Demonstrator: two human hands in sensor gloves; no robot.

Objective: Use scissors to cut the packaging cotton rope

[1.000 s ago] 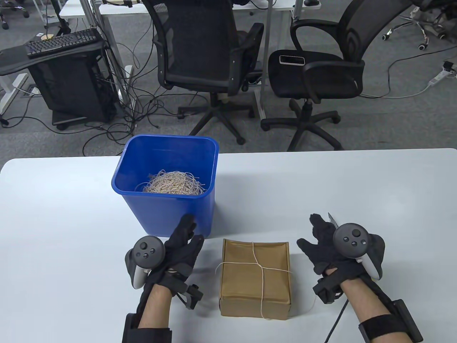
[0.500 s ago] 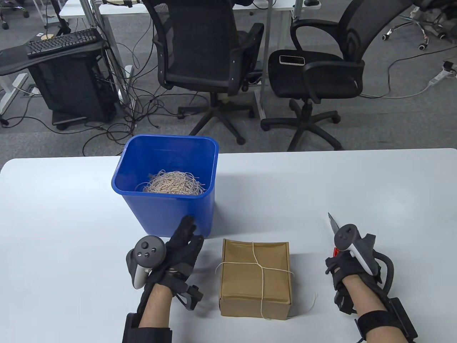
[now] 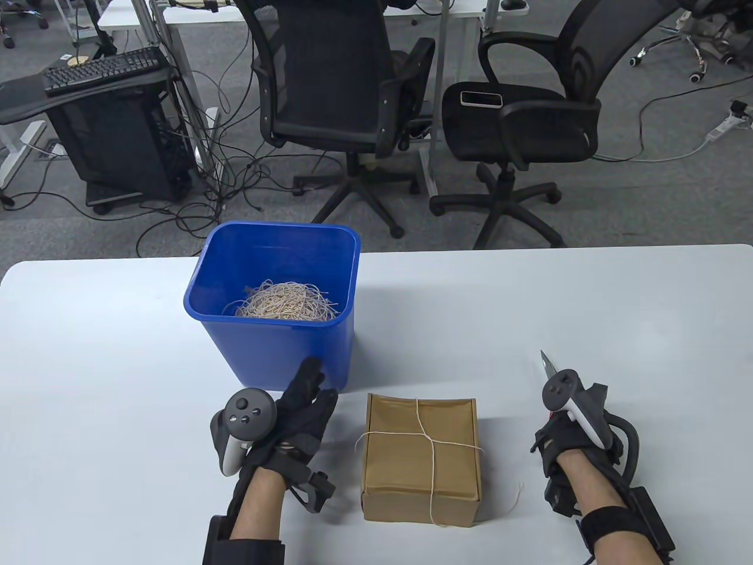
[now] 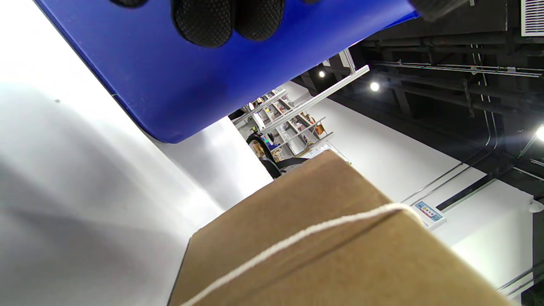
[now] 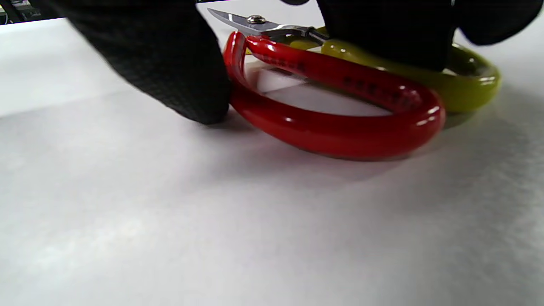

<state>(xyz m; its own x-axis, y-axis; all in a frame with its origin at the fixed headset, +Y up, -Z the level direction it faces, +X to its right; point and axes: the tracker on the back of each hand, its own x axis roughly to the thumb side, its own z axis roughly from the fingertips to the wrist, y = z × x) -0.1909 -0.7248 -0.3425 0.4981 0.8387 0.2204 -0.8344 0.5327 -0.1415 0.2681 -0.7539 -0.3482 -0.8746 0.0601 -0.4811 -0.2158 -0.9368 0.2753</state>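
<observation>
A brown box (image 3: pixel 420 456) tied crosswise with white cotton rope (image 3: pixel 433 447) sits at the table's front centre; both show in the left wrist view, box (image 4: pixel 340 204) and rope (image 4: pixel 297 237). My left hand (image 3: pixel 300 412) lies open just left of the box, fingertips (image 4: pixel 204 21) against the blue bin. My right hand (image 3: pixel 559 438), turned on its side, right of the box, grips the handles of the scissors (image 3: pixel 547 365), which lie on the table, blade pointing away. In the right wrist view a finger touches the red handle (image 5: pixel 335 123) and others cover the yellow handle (image 5: pixel 471 85).
A blue bin (image 3: pixel 282 359) holding a heap of cut rope pieces (image 3: pixel 288 303) stands behind my left hand. A loose rope end (image 3: pixel 517 497) trails on the table right of the box. Office chairs stand beyond the far edge.
My right hand rolled from flat and spread onto its side and closed around the scissors' handles. The scissors' blade stayed in place. My left hand barely moved.
</observation>
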